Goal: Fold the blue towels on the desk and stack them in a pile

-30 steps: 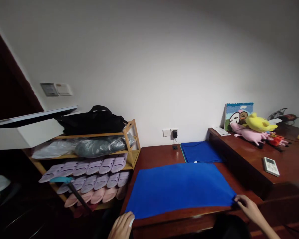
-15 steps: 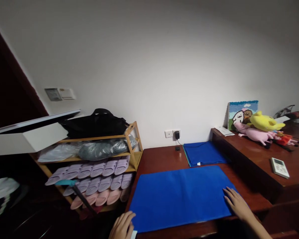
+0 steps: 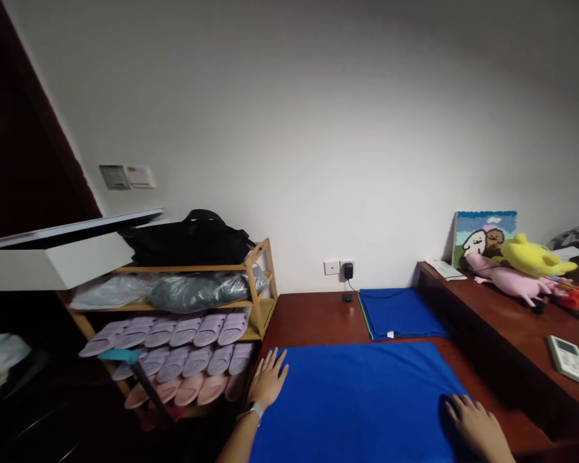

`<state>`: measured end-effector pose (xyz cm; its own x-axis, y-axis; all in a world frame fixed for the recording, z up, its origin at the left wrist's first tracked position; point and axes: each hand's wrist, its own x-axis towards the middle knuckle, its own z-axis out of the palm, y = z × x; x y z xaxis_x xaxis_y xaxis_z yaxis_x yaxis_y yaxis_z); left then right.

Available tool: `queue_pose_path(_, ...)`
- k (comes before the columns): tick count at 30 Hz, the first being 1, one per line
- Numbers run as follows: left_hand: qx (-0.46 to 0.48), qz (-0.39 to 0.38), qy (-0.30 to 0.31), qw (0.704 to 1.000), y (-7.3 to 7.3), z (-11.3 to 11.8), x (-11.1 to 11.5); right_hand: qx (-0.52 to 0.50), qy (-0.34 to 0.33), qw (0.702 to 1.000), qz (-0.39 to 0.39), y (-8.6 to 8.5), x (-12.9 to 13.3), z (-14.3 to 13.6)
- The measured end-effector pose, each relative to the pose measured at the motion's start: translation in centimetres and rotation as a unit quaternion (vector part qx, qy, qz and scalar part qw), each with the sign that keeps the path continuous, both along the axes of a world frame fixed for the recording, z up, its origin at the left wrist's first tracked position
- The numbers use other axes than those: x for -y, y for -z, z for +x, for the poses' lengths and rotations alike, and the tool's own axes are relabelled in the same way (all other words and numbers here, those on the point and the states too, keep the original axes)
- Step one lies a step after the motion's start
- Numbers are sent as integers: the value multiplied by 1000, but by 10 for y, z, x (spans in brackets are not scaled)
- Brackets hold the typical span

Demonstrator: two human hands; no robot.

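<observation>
We press both palms, left hand [image 3: 269, 384] and right hand [image 3: 473, 424] open and gripping nothing, flat on the cloth [image 3: 361, 399] (apparently smoothing it) on the table [image 3: 313, 318].

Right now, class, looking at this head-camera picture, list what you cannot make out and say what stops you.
- Near edge of the spread blue cloth: cut off by the bottom edge.
- Right hand: wrist cut off by the bottom edge.
- Remote control: buttons too small to read.
- Contents under the grey plastic wrap on the rack: covered.
- Dark area left of the slippers: too dim.
- Left hand lies flat and open; nothing hidden.
</observation>
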<state>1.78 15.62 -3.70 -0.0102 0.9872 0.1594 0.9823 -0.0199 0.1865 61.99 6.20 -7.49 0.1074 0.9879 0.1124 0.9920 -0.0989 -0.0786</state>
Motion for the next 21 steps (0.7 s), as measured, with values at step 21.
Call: queue_pose_path(21,-34,18,-11,999,34,-14,-15,-51,16,995,-83,-4,-126,-2)
